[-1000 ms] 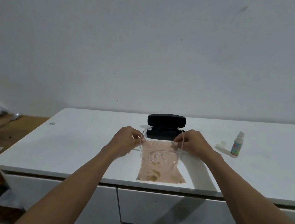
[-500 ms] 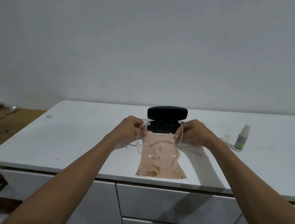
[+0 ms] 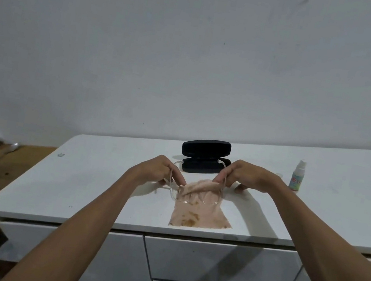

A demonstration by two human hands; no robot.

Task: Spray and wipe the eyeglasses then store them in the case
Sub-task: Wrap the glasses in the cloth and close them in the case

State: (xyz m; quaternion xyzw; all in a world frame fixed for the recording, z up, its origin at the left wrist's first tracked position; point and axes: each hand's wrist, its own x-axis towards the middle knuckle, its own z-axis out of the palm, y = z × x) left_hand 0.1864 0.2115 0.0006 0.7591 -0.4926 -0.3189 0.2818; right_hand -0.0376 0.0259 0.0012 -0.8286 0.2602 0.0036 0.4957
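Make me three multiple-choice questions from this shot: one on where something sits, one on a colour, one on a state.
1. Where is the spray bottle? A right of the case B on the cloth C inside the case
2. What colour is the case? A white B black C pink
3. How is the case? A shut B open C upside down

A: it stands on the counter, right of the case.
B: its shell is black.
B: its lid stands raised.

Both the left hand and the right hand hold the eyeglasses over the cloth.

Dim, flat indoor light, soft shadows beneath both forearms, wide-angle bending at the edges.
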